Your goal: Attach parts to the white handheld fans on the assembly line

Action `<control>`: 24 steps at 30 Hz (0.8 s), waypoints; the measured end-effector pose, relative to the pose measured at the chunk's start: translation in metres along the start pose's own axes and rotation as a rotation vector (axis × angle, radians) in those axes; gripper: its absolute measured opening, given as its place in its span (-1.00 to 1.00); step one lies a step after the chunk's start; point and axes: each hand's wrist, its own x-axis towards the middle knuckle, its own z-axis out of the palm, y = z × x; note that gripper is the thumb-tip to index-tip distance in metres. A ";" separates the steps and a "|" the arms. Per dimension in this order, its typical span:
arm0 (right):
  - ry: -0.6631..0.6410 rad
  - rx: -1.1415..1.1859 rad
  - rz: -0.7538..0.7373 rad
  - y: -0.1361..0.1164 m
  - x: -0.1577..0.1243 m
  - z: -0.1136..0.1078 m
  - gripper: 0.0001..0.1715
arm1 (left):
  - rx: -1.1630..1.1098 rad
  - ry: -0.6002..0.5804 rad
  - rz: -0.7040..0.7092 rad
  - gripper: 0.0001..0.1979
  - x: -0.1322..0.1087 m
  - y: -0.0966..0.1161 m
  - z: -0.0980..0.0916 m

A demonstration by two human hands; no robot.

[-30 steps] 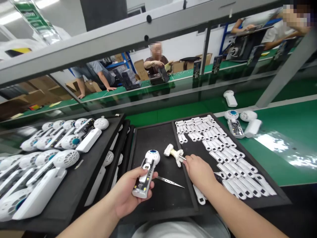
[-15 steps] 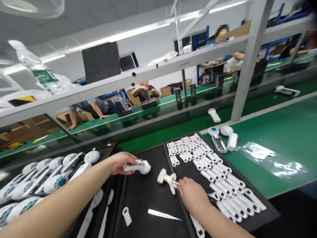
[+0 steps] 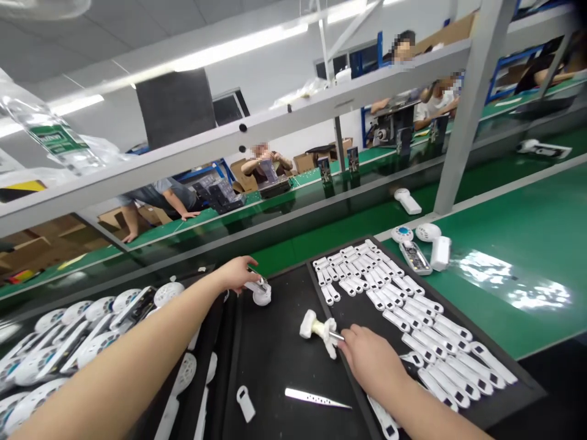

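While the left hand (image 3: 237, 274) holds a white fan unit (image 3: 261, 294) at the dark tray's (image 3: 275, 357) far-left corner, a slack grip could drop it; the right hand (image 3: 369, 354) pinches a white-padded rod (image 3: 317, 328), which, swung carelessly, might scatter those white covers (image 3: 419, 348).

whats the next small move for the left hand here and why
Probably settle the white fan onto the black tray and release it: the left hand holds it at the far left corner, beside bare surface, though contact is unclear, and the right hand is busy gripping a white-ended stick.
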 end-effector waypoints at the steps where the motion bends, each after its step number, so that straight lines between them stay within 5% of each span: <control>1: -0.007 0.002 0.005 0.001 0.000 -0.001 -0.72 | -0.017 -0.015 0.039 -0.50 -0.004 -0.002 -0.002; 4: -0.031 0.003 0.016 0.002 0.002 -0.003 -0.73 | -0.107 -0.046 0.139 -0.40 -0.024 -0.003 -0.011; 11: -0.044 -0.042 -0.002 0.004 0.002 0.001 -0.72 | -0.438 -0.165 0.271 -0.58 -0.087 0.008 -0.027; 15: -0.058 -0.057 -0.008 0.005 0.001 0.004 -0.69 | -0.539 -0.203 0.331 -0.60 -0.104 0.015 -0.031; 19: -0.056 -0.042 -0.005 0.004 0.001 0.002 -0.69 | -0.109 -0.097 0.321 -0.52 -0.080 0.009 -0.030; 24: -0.053 0.028 0.025 -0.002 0.002 -0.004 -0.70 | 0.248 0.287 0.287 -0.56 -0.020 0.004 -0.029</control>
